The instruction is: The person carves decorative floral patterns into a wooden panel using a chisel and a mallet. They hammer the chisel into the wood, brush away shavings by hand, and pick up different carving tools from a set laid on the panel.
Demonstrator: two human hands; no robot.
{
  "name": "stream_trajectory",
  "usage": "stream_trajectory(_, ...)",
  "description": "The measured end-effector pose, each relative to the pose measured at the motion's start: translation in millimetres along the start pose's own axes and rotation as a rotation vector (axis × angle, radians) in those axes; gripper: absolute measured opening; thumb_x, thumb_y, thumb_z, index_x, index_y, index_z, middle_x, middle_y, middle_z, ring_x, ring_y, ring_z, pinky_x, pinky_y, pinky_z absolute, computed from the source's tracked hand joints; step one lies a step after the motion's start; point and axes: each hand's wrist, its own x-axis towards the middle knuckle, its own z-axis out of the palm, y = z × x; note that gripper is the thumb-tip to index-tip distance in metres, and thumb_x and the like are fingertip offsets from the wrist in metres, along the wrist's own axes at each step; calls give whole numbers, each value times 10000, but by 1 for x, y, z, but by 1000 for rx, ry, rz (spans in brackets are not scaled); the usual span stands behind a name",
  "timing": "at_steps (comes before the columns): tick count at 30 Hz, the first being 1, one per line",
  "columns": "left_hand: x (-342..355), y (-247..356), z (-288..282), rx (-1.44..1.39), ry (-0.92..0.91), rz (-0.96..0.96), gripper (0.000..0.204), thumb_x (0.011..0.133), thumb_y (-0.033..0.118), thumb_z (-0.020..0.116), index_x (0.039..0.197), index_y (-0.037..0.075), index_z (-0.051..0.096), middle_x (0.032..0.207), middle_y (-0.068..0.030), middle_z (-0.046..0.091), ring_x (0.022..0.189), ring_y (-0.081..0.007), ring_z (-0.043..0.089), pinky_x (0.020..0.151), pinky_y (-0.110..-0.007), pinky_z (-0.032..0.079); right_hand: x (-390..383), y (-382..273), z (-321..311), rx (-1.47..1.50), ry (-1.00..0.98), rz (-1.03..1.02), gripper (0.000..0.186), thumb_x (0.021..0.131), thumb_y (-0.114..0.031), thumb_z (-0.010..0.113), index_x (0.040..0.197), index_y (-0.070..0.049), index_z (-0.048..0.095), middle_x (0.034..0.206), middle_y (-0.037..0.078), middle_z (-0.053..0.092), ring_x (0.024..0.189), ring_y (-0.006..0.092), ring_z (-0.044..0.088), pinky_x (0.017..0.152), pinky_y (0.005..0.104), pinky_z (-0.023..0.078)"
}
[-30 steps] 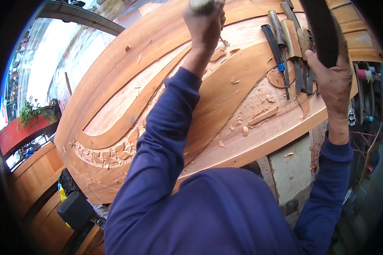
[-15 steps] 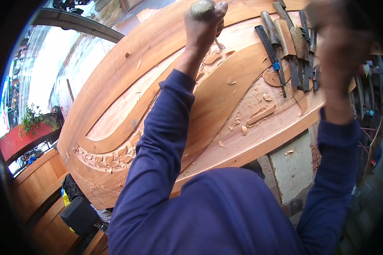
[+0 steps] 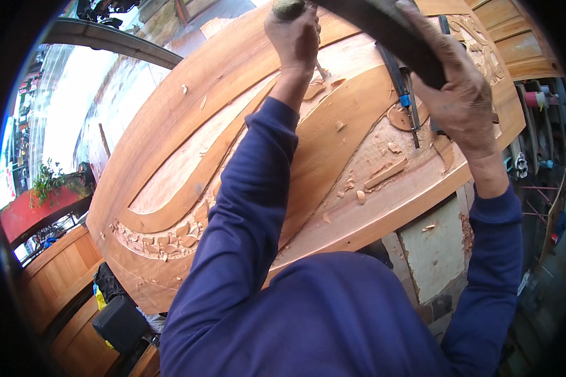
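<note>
My left hand (image 3: pixel 294 41) is wrapped round the handle of a chisel (image 3: pixel 288 8), whose rounded, worn butt shows at the top of the fist. A bit of its thin blade comes out below the hand by the carved panel (image 3: pixel 321 169). My right hand (image 3: pixel 456 94) grips a dark, club-like mallet (image 3: pixel 383 34), its far end close to the chisel's butt; whether they touch I cannot tell. Wood shavings (image 3: pixel 308 91) lie in the carved recess beside the left hand. A carving tool with a blue band (image 3: pixel 404 100) rests on the panel, left of my right hand.
More tools on the panel are mostly hidden behind the mallet and right hand. Loose chips (image 3: pixel 361 196) and a wood strip (image 3: pixel 385 174) lie near the front edge. A black padded object (image 3: pixel 121 323) stands at lower left, and a red planter (image 3: pixel 41 204) at far left.
My right hand, blurred and raised at upper right before, has swung the mallet leftward toward the chisel. The left hand keeps its grip; the view has shifted slightly.
</note>
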Motion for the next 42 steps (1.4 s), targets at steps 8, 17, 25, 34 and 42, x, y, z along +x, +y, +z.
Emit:
stream_trajectory(8, -27, 10, -10, -89, -98, 123, 363, 1050, 190, 790, 784, 133, 551, 590, 46, 451, 471, -65, 422, 438, -259, 319, 26, -4, -54, -96, 270, -49, 762, 914, 79, 701, 1626, -140, 542, 1439, 135, 698, 1189, 222, 724, 1033, 340, 593)
stream_trajectory(17, -21, 5, -23, 170, -317, 64, 191, 1012, 81, 760, 895, 54, 611, 684, 6, 511, 540, -90, 477, 505, -273, 354, 49, -2, -7, -171, -221, -223, 764, 989, 15, 713, 1653, -313, 526, 1507, 120, 637, 1258, 277, 697, 1045, 352, 591)
stream_trajectory(25, 12, -9, 0, 68, -264, -100, 272, 1004, 172, 794, 826, 92, 605, 622, 53, 502, 484, -60, 446, 453, -259, 329, -5, 19, -6, -93, -158, 50, 866, 920, 61, 732, 1668, -319, 519, 1437, 87, 722, 1231, 251, 746, 1051, 366, 623)
stream_trajectory(34, -17, 12, -23, -162, -288, -12, 330, 1048, 149, 745, 797, 156, 532, 590, 92, 388, 455, -27, 316, 432, -256, 211, 4, 32, -68, -110, 48, 92, 503, 1001, -92, 792, 1478, -96, 636, 1312, 74, 757, 1188, 174, 739, 1064, 322, 590)
stream_trajectory(42, -9, 14, -24, -174, -367, -113, 333, 1047, 147, 755, 803, 158, 528, 590, 85, 377, 458, -28, 287, 430, -254, 208, 45, 29, -70, -820, 212, -193, 413, 1006, -66, 761, 1415, -87, 706, 1131, 98, 803, 1057, 223, 771, 948, 359, 615)
